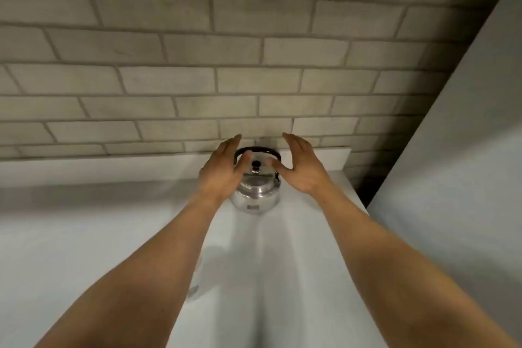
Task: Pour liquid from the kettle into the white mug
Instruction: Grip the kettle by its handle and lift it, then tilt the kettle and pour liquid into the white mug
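both hands spread wide and empty, left hand (223,169) and right hand (299,169) flanking the kettle (255,192): reach step under way; next, closing on its black handle (255,150).

A shiny round steel kettle (255,192) with a black arched handle and a small black lid knob is seen standing upright on a plain white bench (84,234), close to the grey-beige brick wall (254,51) behind it. The left hand (223,169) is held open at the kettle's left side, its fingers spread and its thumb laid across the front of the lid area; actual contact cannot be judged through the blur. The right hand (300,168) is held open on the kettle's right, palm turned inward, thumb near the handle's right end. A pale panel (466,135) is seen rising at the right.
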{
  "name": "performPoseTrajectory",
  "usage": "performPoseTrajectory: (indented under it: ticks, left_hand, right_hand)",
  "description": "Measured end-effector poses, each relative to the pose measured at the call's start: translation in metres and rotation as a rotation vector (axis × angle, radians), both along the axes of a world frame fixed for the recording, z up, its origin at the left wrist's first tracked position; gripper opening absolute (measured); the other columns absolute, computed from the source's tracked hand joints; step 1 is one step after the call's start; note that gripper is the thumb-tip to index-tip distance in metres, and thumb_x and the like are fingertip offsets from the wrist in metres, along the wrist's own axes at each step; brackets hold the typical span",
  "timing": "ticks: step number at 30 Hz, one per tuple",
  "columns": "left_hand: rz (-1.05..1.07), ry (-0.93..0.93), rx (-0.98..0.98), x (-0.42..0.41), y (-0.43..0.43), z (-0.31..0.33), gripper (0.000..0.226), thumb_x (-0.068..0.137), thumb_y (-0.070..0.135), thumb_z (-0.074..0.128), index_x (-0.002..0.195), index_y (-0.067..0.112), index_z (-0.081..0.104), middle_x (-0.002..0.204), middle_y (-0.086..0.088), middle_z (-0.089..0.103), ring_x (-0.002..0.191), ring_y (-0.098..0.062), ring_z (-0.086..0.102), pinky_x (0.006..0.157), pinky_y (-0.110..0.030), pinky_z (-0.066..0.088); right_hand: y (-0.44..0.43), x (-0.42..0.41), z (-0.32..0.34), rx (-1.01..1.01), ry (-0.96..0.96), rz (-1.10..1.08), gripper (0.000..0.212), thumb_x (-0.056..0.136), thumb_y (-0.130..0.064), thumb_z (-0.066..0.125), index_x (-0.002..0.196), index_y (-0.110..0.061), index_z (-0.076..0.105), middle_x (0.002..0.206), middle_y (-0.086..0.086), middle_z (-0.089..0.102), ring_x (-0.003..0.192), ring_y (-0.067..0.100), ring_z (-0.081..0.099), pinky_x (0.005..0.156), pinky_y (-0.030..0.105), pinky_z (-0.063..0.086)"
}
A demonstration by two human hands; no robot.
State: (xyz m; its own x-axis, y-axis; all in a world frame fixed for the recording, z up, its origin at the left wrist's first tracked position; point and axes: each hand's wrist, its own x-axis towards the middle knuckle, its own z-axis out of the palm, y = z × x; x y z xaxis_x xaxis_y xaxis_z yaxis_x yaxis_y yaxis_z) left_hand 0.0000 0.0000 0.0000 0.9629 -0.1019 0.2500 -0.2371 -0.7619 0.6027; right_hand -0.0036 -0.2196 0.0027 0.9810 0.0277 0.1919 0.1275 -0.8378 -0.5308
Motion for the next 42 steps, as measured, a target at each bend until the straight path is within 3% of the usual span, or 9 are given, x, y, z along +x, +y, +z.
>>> performPoseTrajectory:
  ticks: [6,10,14,18,23,28,35,39,42]
  left_hand:
    - [-0.026,0.08,0.017,0.046,-0.011,-0.029,0.057,0.113,0.039,0.042,0.166,0.024,0.027,0.172,-0.005,0.033,0.156,-0.025,0.035,0.121,-0.042,0.034]
    - [-0.11,0.077,0.184,0.063,-0.005,-0.033,0.045,0.113,0.02,0.045,0.158,0.013,0.044,0.152,-0.016,0.056,0.134,-0.037,0.058,0.109,-0.042,0.045]
    - [-0.16,0.041,0.214,0.065,0.001,-0.026,0.032,0.112,0.017,0.049,0.141,0.011,0.061,0.123,-0.013,0.069,0.109,-0.035,0.068,0.092,-0.046,0.053]
    - [-0.228,0.038,0.199,0.055,0.001,-0.012,0.031,0.112,0.017,0.049,0.14,0.017,0.062,0.119,-0.008,0.069,0.105,-0.029,0.066,0.089,-0.042,0.053]
    - [-0.258,0.017,0.176,0.023,-0.002,0.008,0.034,0.112,0.023,0.046,0.143,0.019,0.06,0.124,-0.006,0.067,0.11,-0.028,0.062,0.085,-0.033,0.044]
    - [-0.266,-0.1,0.194,-0.027,-0.006,0.029,0.03,0.111,0.017,0.049,0.137,0.012,0.064,0.123,-0.013,0.07,0.108,-0.037,0.067,0.088,-0.046,0.053]
    - [-0.173,-0.215,-0.049,-0.109,-0.003,0.03,0.042,0.109,0.022,0.056,0.151,0.014,0.054,0.138,-0.01,0.065,0.121,-0.034,0.066,0.094,-0.048,0.056]
    - [-0.116,-0.451,0.014,-0.174,-0.005,-0.004,0.046,0.104,0.027,0.065,0.148,0.014,0.058,0.142,-0.007,0.064,0.122,-0.029,0.063,0.097,-0.043,0.055]
    - [-0.147,-0.392,0.066,-0.206,-0.009,-0.03,0.053,0.103,0.033,0.066,0.152,0.016,0.055,0.149,-0.009,0.061,0.129,-0.034,0.061,0.097,-0.051,0.054]
  right_hand:
    - [0.001,0.053,-0.021,0.085,0.018,0.153,0.081,0.096,-0.062,0.058,0.163,-0.027,0.031,0.167,-0.004,0.037,0.154,0.018,0.032,0.118,0.03,0.03]
    - [0.008,0.072,-0.026,0.089,0.029,0.303,0.042,0.104,-0.039,0.056,0.145,-0.028,0.06,0.136,-0.002,0.069,0.123,0.02,0.065,0.106,0.04,0.052]
    - [0.008,0.077,-0.025,0.121,0.027,0.378,0.031,0.106,-0.029,0.054,0.133,-0.029,0.068,0.123,-0.006,0.074,0.108,0.01,0.065,0.093,0.02,0.048]
    - [0.002,0.065,-0.019,0.165,0.031,0.37,0.029,0.105,-0.029,0.057,0.132,-0.029,0.069,0.121,-0.01,0.073,0.104,0.001,0.062,0.088,0.004,0.043]
    - [0.001,0.027,0.002,0.166,-0.024,0.323,0.03,0.1,-0.037,0.066,0.128,-0.03,0.074,0.115,-0.006,0.077,0.103,0.01,0.069,0.091,0.022,0.052]
    - [0.006,-0.014,0.024,0.194,-0.071,0.223,0.024,0.094,-0.052,0.066,0.106,-0.034,0.078,0.097,-0.019,0.077,0.094,-0.006,0.067,0.074,0.005,0.046]
    - [0.015,-0.075,0.047,0.129,-0.172,0.171,0.034,0.088,-0.06,0.071,0.097,-0.029,0.08,0.078,-0.013,0.076,0.075,0.001,0.068,0.062,0.012,0.044]
    - [0.02,-0.108,0.05,0.123,-0.171,0.159,0.036,0.09,-0.059,0.073,0.099,-0.024,0.08,0.084,-0.008,0.078,0.08,0.01,0.072,0.073,0.029,0.055]
    - [0.021,-0.125,0.051,0.138,-0.139,0.157,0.037,0.09,-0.057,0.074,0.102,-0.022,0.08,0.084,-0.007,0.078,0.081,0.014,0.072,0.074,0.031,0.055]
